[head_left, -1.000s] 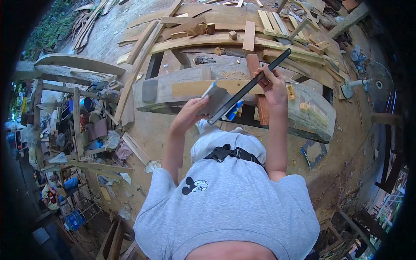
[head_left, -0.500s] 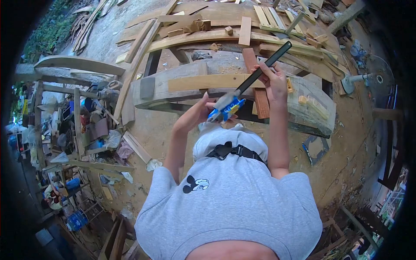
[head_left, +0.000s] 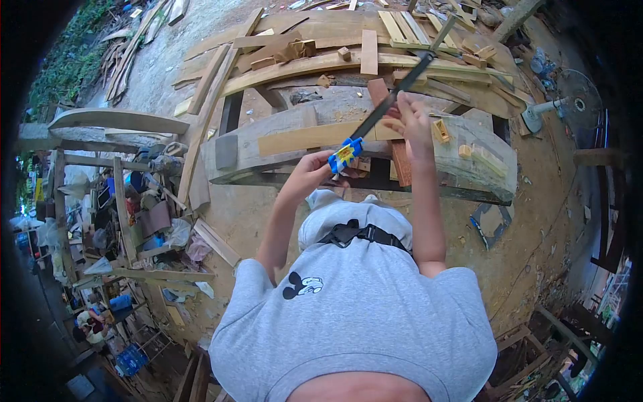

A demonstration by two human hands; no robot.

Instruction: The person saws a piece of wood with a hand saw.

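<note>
A long, flat black bar (head_left: 377, 117) slants up and to the right over the bench, with a blue and yellow piece (head_left: 346, 155) around its lower end. My left hand (head_left: 316, 173) is closed on that blue and yellow end. Beside the bar's upper half is my right hand (head_left: 415, 126), its fingers apart and slightly blurred, fingertips close to the bar's edge. Below them a light wooden strip (head_left: 295, 140) lies on the weathered plank bench (head_left: 258, 126). A reddish wood piece (head_left: 402, 164) crosses the bench under my right hand.
Long boards (head_left: 288, 72) and offcuts lie on the far side. A small yellow block-like tool (head_left: 440, 130) and pale wood blocks (head_left: 465, 151) sit on the bench's right. A fan (head_left: 549, 107) stands at far right. Cluttered wooden racks (head_left: 120, 201) fill the left.
My right hand's fingers have loosened from their pinch on the black bar. The blue and yellow end has moved up slightly and turned, and my left hand has shifted with it.
</note>
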